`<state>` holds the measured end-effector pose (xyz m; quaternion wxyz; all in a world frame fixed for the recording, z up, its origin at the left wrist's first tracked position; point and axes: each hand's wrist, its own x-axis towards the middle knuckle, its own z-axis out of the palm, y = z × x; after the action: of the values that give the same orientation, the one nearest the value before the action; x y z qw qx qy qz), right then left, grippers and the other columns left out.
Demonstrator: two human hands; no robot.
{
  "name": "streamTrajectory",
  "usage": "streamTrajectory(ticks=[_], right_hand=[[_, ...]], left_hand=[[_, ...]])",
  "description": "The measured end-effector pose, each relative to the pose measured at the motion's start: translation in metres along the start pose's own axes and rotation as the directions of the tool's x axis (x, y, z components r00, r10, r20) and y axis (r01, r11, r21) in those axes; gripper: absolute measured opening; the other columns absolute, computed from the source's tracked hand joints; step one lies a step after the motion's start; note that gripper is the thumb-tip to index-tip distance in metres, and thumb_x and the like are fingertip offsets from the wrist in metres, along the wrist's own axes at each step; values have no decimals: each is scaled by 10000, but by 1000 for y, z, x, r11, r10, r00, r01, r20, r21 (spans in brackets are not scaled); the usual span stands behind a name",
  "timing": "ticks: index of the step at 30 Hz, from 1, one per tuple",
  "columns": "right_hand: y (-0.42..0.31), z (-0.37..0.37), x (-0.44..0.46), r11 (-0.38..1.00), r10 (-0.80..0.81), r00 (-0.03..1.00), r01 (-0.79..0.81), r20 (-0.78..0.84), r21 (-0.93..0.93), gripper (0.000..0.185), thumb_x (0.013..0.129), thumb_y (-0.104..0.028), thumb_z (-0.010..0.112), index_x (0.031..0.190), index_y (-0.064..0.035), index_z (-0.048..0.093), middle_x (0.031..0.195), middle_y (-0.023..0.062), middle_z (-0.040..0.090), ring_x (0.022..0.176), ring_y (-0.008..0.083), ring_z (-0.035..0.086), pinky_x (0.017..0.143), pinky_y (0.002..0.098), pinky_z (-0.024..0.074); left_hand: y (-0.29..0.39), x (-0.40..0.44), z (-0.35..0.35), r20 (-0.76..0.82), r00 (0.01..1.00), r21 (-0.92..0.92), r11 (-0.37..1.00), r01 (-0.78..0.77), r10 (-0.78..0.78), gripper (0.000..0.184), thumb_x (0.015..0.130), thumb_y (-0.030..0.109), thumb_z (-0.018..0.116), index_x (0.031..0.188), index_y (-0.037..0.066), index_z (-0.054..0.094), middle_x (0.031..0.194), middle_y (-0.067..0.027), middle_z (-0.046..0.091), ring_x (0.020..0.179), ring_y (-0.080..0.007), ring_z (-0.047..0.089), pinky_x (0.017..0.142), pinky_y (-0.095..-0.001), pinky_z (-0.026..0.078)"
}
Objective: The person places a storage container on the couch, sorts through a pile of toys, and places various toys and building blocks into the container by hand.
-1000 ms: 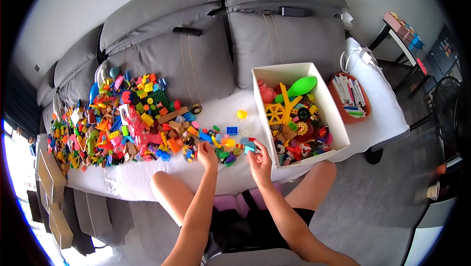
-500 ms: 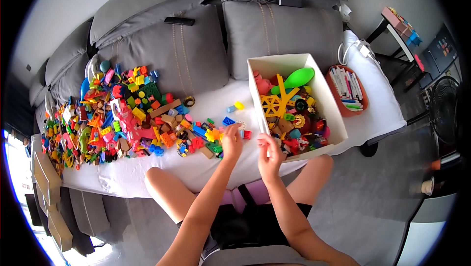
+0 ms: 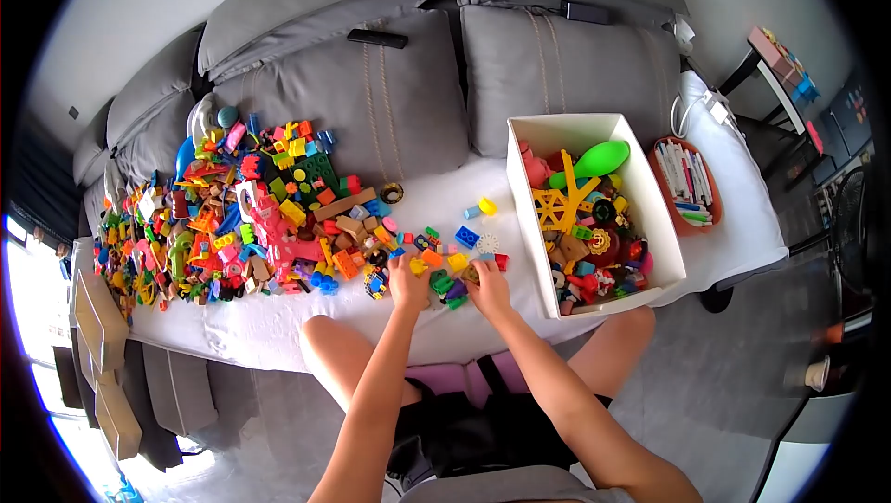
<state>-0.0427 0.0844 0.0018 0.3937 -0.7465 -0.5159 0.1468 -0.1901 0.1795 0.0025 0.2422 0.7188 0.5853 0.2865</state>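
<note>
My left hand (image 3: 406, 284) is down at the right edge of the loose toy pile, its fingers curled among small pieces. What lies under those fingers is hidden. My right hand (image 3: 489, 290) pinches a small brownish piece (image 3: 471, 274) just above the sheet. Between the hands lie green and purple blocks (image 3: 449, 290) and a yellow block (image 3: 458, 263). Beyond them are a blue building brick (image 3: 467, 238), a white gear-like disc (image 3: 487, 243) and a red block (image 3: 502, 262).
A large heap of mixed toys (image 3: 269, 215) spreads leftward. To the right stands a white box (image 3: 673, 262) of toys, with a green spoon-shaped piece (image 3: 601, 160) on top. Beside it is an orange basket (image 3: 710, 183) of markers. Grey cushions (image 3: 575, 85) line the back.
The view has shifted left, so things appear further right. Both hands have lowered to the small pieces; my right hand has moved away from the box and now pinches a piece.
</note>
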Motion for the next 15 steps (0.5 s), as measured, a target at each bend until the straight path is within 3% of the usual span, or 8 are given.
streamTrajectory(ticks=[2, 3, 4, 5, 7, 9, 13, 15], right_hand=[[-3, -4, -1, 998, -34, 985, 41, -167, 40, 396, 698, -67, 688, 1061, -49, 532, 941, 149, 536, 791, 314, 571, 657, 359, 491], [-5, -7, -3, 995, -35, 977, 53, -212, 81, 392, 710, -67, 688, 1068, -48, 529, 945, 141, 534, 772, 286, 575, 635, 337, 492], [-10, -12, -5, 990, -34, 965, 67, -259, 120, 388, 723, -66, 688, 1076, -48, 526, 950, 134, 531, 752, 257, 579, 613, 314, 493], [-16, -19, -8, 984, -33, 951, 84, -306, 157, 385, 736, -66, 688, 1083, -48, 523, 955, 126, 529, 732, 229, 583, 592, 292, 494], [-38, -43, -13, 954, -20, 955, 107, -295, 281, 397, 766, 2, 661, 1129, -23, 502, 1025, 97, 508, 701, 122, 581, 572, 224, 484], [-58, -72, -13, 903, 24, 942, 123, -336, 411, 416, 762, 35, 652, 1145, -6, 493, 1036, 91, 502, 728, 108, 580, 587, 209, 487], [-58, -123, -11, 913, 102, 858, 121, -504, 390, 447, 782, 76, 588, 1202, 7, 452, 1120, 94, 485, 787, 110, 577, 659, 208, 485], [-54, -136, -12, 901, 134, 829, 126, -542, 415, 538, 791, 124, 513, 1289, -19, 369, 1308, 122, 363, 897, 161, 579, 721, 237, 480]], left_hand=[[-4, -4, 1, -134, 983, -221, 971, 91, -123, 396, 630, 145, 750, 985, 62, 593, 1044, -169, 491, 973, -325, 498, 837, -387, 433], [-8, -6, 6, -212, 963, -273, 956, 107, -168, 361, 681, 117, 735, 992, 36, 571, 964, -126, 553, 848, -247, 557, 729, -333, 470], [10, -6, 2, -110, 899, -621, 736, 271, -423, 328, 713, 107, 720, 988, 30, 558, 908, -96, 572, 763, -197, 559, 657, -289, 466], [32, -6, -1, 87, 797, -852, 370, 371, -597, 296, 746, 98, 705, 984, 24, 545, 851, -66, 592, 678, -146, 561, 585, -245, 462], [58, -3, 12, 242, 730, -906, 121, 407, -639, 246, 784, 76, 674, 977, 34, 527, 788, -26, 598, 572, -78, 519, 494, -173, 408], [99, -2, 35, 261, 790, -931, 72, 358, -555, 282, 767, 65, 685, 1002, 29, 532, 823, -16, 593, 598, -83, 525, 506, -183, 412], [203, -11, 33, 369, 924, -923, 78, 377, -94, 402, 773, 83, 675, 1141, 20, 526, 1036, -62, 570, 900, -140, 541, 791, -254, 442], [216, -15, 34, 351, 936, -901, 267, 343, -16, 332, 777, 80, 667, 1095, 40, 581, 1087, -50, 562, 986, -142, 506, 838, -258, 412]])
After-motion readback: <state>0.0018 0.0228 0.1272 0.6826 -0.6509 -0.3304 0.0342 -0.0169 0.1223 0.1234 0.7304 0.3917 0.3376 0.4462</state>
